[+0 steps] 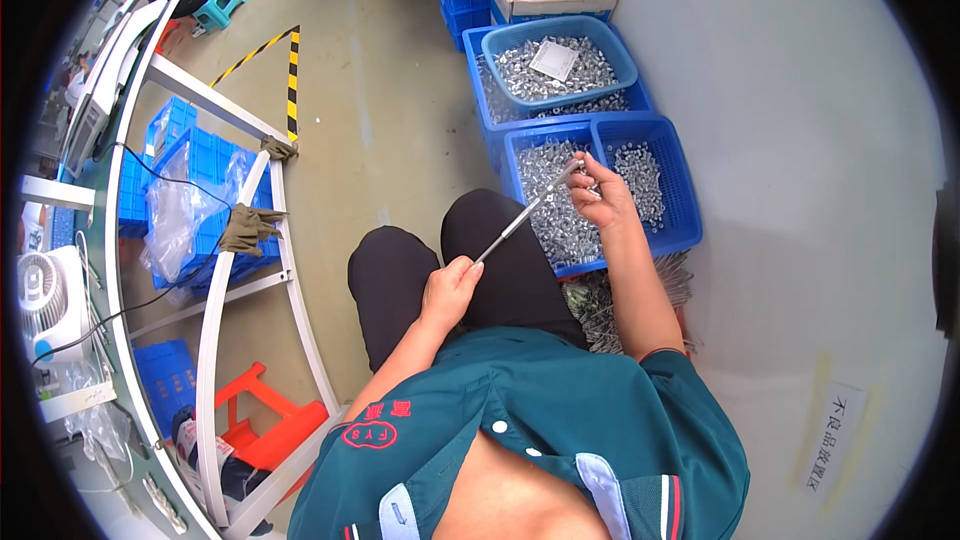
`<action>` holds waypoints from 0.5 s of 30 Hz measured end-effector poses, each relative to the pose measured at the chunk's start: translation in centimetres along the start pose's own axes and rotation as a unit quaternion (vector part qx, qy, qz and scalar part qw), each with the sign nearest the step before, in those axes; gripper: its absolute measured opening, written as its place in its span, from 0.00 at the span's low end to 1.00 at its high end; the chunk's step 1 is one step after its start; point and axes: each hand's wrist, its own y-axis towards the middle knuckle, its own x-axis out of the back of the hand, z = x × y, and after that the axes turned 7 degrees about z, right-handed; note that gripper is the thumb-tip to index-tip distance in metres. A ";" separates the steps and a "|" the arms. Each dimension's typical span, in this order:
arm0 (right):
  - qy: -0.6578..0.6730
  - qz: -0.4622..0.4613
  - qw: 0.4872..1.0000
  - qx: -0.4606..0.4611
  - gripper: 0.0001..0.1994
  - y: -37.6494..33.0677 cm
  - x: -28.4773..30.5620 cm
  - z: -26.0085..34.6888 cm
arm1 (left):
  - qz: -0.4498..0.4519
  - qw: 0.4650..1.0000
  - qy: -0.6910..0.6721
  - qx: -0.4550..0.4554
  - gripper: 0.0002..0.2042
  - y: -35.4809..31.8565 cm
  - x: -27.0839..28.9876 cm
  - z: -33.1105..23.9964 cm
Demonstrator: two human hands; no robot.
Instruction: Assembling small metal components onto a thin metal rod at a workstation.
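A slim metal rod [514, 225] slants across my lap, with a thicker sleeve-like stretch along its middle. My left hand [452, 290] is closed around its lower end, above my thighs. At the upper end, the fingertips of my right hand [600, 192] pinch the rod; whether a small part sits between them is too small to tell. That hand is over a blue divided basket [688, 202]. Shiny small metal parts [560, 215] fill its left compartment, and small round metal pieces [638, 180] lie in the right one.
Behind the basket, a light blue basin [492, 48] of metal parts carries a white card [554, 60]. Thin metal rods [610, 325] lie below the basket, near my right arm. A white-framed bench [210, 360] and red stool [265, 420] stand left; a wall [800, 190] borders the right.
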 end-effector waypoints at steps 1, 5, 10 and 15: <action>0.017 0.008 1.000 -0.005 0.06 0.1 -0.1 0.3 | 0.000 1.000 0.000 -0.001 0.13 0.0 0.0 0.0; 0.024 0.016 1.000 -0.004 0.06 0.2 -1.2 0.3 | -0.004 1.000 0.002 -0.006 0.13 -0.1 0.0 0.0; -0.029 0.014 0.999 -0.037 0.06 0.3 -1.7 0.0 | -0.003 1.000 0.003 -0.013 0.13 0.1 -0.2 0.4; -0.011 0.010 0.997 -0.077 0.06 0.5 -1.5 0.4 | -0.006 1.000 0.011 -0.025 0.12 0.0 -0.2 0.5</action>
